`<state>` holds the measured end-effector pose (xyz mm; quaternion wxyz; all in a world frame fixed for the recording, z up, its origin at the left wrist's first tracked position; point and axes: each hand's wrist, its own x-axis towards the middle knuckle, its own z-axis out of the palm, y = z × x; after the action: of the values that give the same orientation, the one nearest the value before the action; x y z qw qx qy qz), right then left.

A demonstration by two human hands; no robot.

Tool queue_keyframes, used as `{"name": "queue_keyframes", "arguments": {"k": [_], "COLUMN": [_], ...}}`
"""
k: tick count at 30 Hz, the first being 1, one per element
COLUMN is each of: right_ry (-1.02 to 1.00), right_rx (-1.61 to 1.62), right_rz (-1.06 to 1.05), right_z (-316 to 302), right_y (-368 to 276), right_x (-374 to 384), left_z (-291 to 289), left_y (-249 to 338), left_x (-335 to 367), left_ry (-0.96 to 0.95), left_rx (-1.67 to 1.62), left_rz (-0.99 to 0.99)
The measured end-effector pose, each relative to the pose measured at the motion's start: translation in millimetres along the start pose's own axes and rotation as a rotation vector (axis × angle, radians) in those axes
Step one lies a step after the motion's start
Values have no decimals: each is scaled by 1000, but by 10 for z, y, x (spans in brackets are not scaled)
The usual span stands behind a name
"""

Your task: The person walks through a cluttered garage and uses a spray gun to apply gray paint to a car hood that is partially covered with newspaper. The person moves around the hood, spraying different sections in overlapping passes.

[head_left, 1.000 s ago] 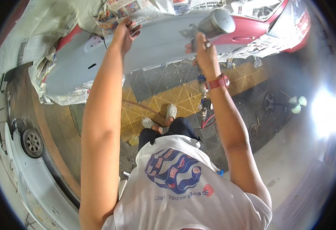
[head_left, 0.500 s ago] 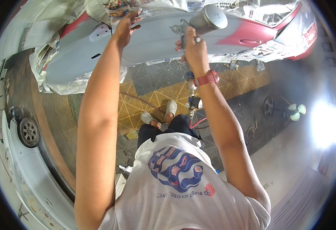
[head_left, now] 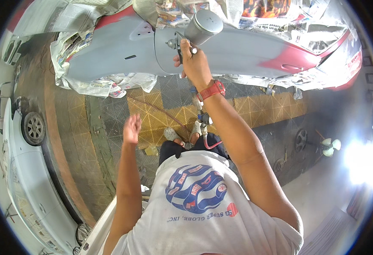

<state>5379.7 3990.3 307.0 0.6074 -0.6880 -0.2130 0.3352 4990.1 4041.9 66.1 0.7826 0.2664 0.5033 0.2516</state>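
My right hand is wrapped round the handle of a spray gun with a round metal paint cup on top. The gun's nozzle points left, close over the grey-coated car side panel. Below the grip hang a metal fitting with a gauge and a red air hose. My left hand is held over the floor, away from the panel. It holds nothing, and its fingers are loosely extended.
Newspaper sheets mask the panel's edges, and red paint shows at its right end. Patterned mats cover part of the floor. A pale car stands at left. A fan and a bright lamp are at right.
My left hand has drawn back from above the panel, down toward my body. My right hand has shifted left along the panel with the spray gun.
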Motion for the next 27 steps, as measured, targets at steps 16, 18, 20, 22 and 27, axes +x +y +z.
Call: {"name": "queue_keyframes", "arguments": {"k": [16,18,20,22,27], "right_ry": [363,423,468,538,654], "right_rx": [-209,-249,-290,-268,-207], "right_rz": [-56,-75,-82,-86,-92], "right_z": [-1816,-2213,-2579,-2830,-3426], "right_y": [-15,-13,23,9,-8], "right_x": [-25,-86,-95,-174,-159], "left_z": [-1976,-1603,-1320,-844,-543], "left_y": [-2211,-1847,-1528,-1093,-821], "left_x": [-923,-723,-568,-524,-353], "left_ry": [242,250,261,296,246], "left_rx": [570,726,813,759,638], "left_rz": [-508,-470,-355,-342,-159]}}
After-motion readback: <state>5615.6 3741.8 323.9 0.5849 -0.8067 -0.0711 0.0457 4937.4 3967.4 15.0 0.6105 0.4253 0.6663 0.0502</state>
